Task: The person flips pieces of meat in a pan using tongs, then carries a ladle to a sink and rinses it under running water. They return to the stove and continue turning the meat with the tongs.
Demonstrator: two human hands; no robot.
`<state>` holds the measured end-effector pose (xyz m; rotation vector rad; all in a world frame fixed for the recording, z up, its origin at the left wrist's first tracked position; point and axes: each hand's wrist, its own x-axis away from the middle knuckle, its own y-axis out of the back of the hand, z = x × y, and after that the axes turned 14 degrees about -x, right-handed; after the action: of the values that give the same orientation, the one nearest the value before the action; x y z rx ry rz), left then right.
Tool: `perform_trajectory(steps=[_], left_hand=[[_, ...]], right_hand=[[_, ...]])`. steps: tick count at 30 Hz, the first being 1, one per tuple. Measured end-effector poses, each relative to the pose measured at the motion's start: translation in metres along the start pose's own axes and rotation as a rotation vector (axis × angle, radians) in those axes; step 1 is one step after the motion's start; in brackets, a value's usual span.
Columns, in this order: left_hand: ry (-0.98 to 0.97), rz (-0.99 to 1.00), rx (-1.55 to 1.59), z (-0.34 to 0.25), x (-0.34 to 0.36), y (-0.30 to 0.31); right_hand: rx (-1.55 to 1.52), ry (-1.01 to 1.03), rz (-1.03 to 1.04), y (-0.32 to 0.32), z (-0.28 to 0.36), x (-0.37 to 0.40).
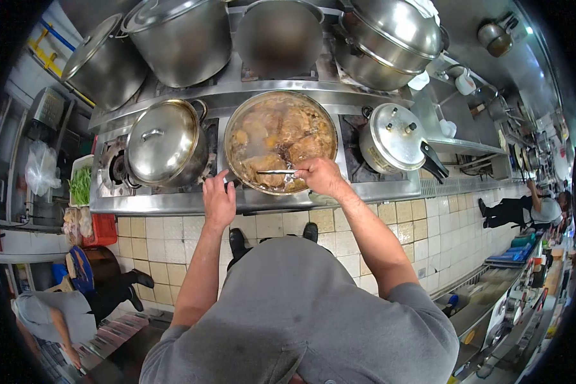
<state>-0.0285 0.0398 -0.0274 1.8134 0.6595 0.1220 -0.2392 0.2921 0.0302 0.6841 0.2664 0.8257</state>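
A wide round pan [231, 168] of steaming brown liquid sits on the stove in front of me. Large browned pieces of meat [294, 123] lie partly under the bubbling liquid. My right hand [320, 176] is closed around a slim metal utensil [274, 171], which points left across the near part of the pan, over a piece of meat. At the pan's lower left rim, my left hand [219, 200] rests by the stove's front edge, its fingers apart and stretched towards the rim.
A lidded pot [163, 144] stands left of the pan, a pressure cooker [395, 137] to its right. Large stockpots [179, 45] and a domed steamer [390, 45] line the back. One person [64, 317] is at lower left, another [537, 210] at far right. Green vegetables [80, 184] fill a bin.
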Motion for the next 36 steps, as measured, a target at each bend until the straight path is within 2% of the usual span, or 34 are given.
perform_trajectory(steps=[4,12,16,21,24,27,31,34,36], left_hand=[[-0.005,-0.049,-0.01,0.003,0.0,-0.005],[0.012,-0.018,0.004,-0.001,-0.001,0.0],[-0.006,-0.03,-0.007,0.0,-0.001,-0.001],[0.024,0.023,0.014,-0.005,-0.002,0.005],[0.035,0.024,0.005,-0.004,-0.001,0.004],[0.039,0.007,0.006,-0.004,-0.001,0.003],[0.021,-0.01,0.002,-0.001,0.0,0.0],[0.003,-0.02,0.005,-0.001,-0.001,-0.002],[0.015,0.014,-0.012,0.001,-0.002,-0.002]], right_hand=[[-0.054,-0.006,-0.012,0.003,-0.006,0.003],[-0.061,-0.193,-0.153,0.023,-0.027,-0.012],[0.013,-0.204,-0.197,0.011,-0.033,-0.027],[0.263,-0.208,-0.227,-0.004,-0.017,-0.04],[0.184,-0.134,-0.291,0.001,-0.002,-0.031],[0.128,-0.214,-0.23,0.017,0.014,-0.009],[0.18,-0.268,-0.123,0.014,-0.011,0.009],[0.176,-0.242,-0.125,-0.002,-0.027,0.005],[0.173,-0.292,-0.088,0.003,-0.007,0.002]])
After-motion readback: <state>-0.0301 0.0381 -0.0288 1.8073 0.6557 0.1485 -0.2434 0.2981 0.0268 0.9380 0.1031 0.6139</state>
